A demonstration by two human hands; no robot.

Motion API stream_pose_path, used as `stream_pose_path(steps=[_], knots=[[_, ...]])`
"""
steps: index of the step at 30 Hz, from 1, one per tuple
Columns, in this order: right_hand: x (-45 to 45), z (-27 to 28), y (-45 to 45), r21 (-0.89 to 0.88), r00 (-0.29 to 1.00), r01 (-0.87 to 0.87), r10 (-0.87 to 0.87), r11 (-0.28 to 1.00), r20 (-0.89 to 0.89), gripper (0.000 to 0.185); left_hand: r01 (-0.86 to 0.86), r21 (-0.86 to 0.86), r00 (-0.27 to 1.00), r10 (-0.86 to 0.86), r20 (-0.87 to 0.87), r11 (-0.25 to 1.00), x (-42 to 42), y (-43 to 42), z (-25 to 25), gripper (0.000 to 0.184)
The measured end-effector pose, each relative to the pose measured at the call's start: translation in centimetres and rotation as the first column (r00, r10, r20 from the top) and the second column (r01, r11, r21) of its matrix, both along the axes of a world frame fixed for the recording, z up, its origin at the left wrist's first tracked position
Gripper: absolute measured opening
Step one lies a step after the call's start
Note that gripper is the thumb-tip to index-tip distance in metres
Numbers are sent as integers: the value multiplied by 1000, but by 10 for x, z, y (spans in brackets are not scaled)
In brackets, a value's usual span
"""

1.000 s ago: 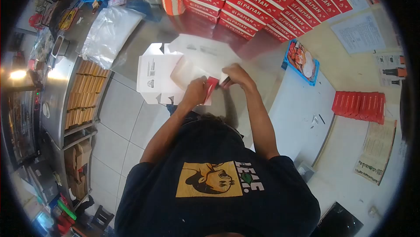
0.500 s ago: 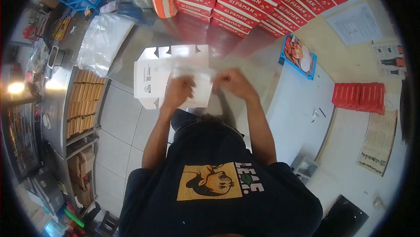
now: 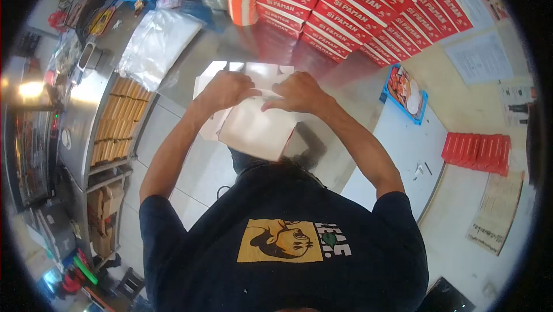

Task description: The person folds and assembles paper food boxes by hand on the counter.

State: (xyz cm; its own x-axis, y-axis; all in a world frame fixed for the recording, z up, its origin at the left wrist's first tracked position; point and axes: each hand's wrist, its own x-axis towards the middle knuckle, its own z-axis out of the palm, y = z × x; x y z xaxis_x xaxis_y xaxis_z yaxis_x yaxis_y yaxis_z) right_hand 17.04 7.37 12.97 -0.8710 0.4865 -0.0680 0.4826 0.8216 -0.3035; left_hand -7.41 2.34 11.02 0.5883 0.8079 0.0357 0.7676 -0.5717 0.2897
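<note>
A partly folded white cardboard box [image 3: 256, 130] is on the steel counter in front of my body, its near panel raised toward me. On its left side, my left hand [image 3: 230, 89] is closed with the thumb pointing inward, pinching the cardboard along a fold. Opposite it, my right hand [image 3: 300, 92] grips the same fold, fingers curled and thumb against the near panel. Flaps with cut notches show beyond both hands. The fingertips are partly hidden behind the cardboard.
Stacks of red boxes [image 3: 345, 15] stand behind the counter. Clear plastic bags [image 3: 155, 44] lie at the left. On the right are a blue-rimmed food picture [image 3: 406, 93], a white tabletop [image 3: 377, 156] and a row of red packets [image 3: 477, 152].
The flat cardboard has been partly folded, and its near panel now stands up toward me. Both hands have moved up to the fold. The view has shifted slightly left.
</note>
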Motion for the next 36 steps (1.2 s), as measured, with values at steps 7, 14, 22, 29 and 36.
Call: stream_pose_path(steps=[7,14,22,29,36], knots=[[40,-30,0,45,992,127,-126,991,-19,32,-114,187,942,47,332,976,-10,-23,-53,24],[36,-142,-30,-349,611,671,-755,654,-240,29,-672,-499,181,775,606,547,48,-50,-102,44],[40,-220,-58,-388,582,695,-790,606,-190,45,-609,-343,526,688,500,715,52,-88,-138,64],[39,-196,-49,-615,575,577,-802,538,-161,53,-511,-540,225,711,666,668,59,-82,-163,71],[44,-174,-47,-708,454,388,-791,591,-411,49,-121,-880,-25,885,465,459,38,-63,-108,52]])
